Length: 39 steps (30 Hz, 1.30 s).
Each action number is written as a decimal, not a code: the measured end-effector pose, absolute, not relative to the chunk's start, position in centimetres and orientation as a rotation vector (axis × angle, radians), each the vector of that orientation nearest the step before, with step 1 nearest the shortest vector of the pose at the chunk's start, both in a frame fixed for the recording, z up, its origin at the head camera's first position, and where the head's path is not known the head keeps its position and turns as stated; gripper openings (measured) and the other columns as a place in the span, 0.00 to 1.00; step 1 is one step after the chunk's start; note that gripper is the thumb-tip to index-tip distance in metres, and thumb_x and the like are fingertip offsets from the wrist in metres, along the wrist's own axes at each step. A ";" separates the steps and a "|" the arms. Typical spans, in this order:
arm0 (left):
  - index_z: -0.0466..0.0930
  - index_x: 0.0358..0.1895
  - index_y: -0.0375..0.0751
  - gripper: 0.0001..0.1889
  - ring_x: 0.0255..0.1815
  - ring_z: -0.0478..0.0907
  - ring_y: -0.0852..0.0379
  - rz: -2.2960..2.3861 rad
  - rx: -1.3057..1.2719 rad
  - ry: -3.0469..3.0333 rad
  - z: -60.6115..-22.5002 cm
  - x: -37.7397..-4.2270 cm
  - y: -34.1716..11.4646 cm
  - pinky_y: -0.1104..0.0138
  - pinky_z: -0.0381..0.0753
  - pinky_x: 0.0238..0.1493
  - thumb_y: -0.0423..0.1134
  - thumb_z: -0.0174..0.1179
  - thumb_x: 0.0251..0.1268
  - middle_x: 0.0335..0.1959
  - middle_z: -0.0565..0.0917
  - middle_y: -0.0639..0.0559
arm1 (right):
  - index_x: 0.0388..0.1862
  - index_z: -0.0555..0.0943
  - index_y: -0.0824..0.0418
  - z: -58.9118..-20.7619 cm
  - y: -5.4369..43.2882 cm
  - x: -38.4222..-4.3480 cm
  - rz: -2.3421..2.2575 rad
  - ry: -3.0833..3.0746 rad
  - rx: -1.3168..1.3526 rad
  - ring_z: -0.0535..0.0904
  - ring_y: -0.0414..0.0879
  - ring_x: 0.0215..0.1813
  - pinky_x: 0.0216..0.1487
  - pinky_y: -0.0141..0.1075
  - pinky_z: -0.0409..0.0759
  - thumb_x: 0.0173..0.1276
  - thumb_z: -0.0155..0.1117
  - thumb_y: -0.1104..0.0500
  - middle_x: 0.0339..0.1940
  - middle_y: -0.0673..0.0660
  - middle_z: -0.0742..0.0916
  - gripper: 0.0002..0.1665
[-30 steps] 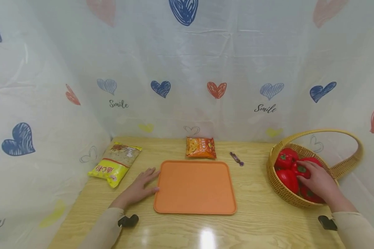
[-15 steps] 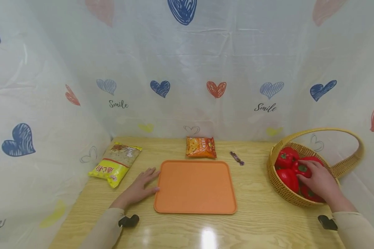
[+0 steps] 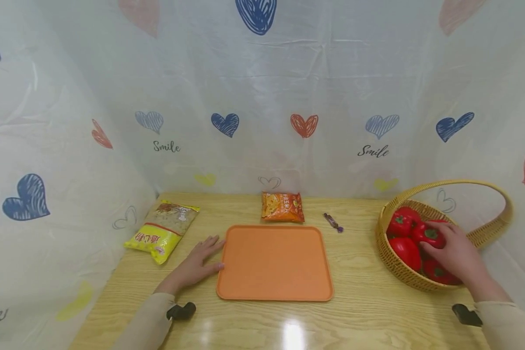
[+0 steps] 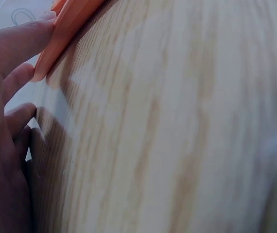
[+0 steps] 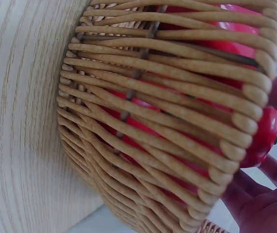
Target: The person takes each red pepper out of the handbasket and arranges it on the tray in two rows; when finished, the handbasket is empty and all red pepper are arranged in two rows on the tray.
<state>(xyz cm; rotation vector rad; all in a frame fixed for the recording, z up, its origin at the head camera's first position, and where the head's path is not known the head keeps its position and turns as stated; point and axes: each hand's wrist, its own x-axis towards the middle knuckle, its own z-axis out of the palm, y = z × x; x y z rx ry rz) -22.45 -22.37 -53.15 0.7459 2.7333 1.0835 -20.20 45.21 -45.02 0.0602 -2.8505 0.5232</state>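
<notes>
At 3 o'clock on the table stood a wicker basket with red peppers, and the right hand reached into it from the near side. Its fingers were curled over one pepper lying on top of the pile, gripping it; the pepper sat inside the basket, touching the others around it. From the right wrist view the basket's woven wall filled the frame, red showing between the strands, and fingertips pressed against a pepper at the rim.

At 9 o'clock from the orange tray lay the left hand, flat on the wood with fingers straight and slightly spread, holding nothing. Its thumb side touched the tray's left edge; the left wrist view showed a finger laid along the tray's rim.

At 10 o'clock from the tray, well apart from the left hand's fingertips, lay a yellow packet. At 12 o'clock, just beyond the tray's far edge, lay an orange snack bag. A small purple wrapped thing lay at about 1 o'clock, between the tray and the basket, touching neither
</notes>
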 end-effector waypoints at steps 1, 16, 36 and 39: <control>0.62 0.79 0.44 0.38 0.82 0.44 0.35 1.084 0.747 2.733 -53.2 -22.4 -22.3 0.38 0.39 0.78 0.54 0.63 0.71 0.81 0.56 0.37 | 0.64 0.72 0.70 -44.8 45.1 -20.1 0.523 -2.857 0.046 0.67 0.76 0.55 0.47 0.74 0.71 0.64 0.74 0.54 0.58 0.80 0.70 0.35; 0.62 0.80 0.47 0.38 0.82 0.44 0.36 1.056 0.728 2.753 -53.4 -22.5 -22.2 0.38 0.40 0.79 0.56 0.62 0.71 0.81 0.56 0.40 | 0.68 0.70 0.69 -42.6 44.4 -18.8 0.522 -2.884 -0.032 0.66 0.77 0.55 0.45 0.76 0.72 0.67 0.72 0.46 0.59 0.80 0.69 0.40; 0.62 0.80 0.47 0.39 0.83 0.44 0.36 1.057 0.713 2.756 -53.3 -22.4 -22.2 0.40 0.40 0.79 0.56 0.62 0.71 0.81 0.56 0.40 | 0.67 0.72 0.64 -41.5 42.0 -17.7 0.543 -2.877 0.024 0.67 0.77 0.56 0.44 0.76 0.74 0.65 0.74 0.45 0.61 0.78 0.70 0.40; 0.62 0.79 0.46 0.39 0.82 0.44 0.36 1.062 0.715 2.758 -53.3 -22.4 -22.3 0.39 0.40 0.79 0.55 0.62 0.70 0.81 0.56 0.40 | 0.67 0.72 0.64 -41.4 41.7 -17.7 0.544 -2.882 0.033 0.66 0.77 0.57 0.43 0.76 0.75 0.64 0.75 0.44 0.63 0.79 0.69 0.40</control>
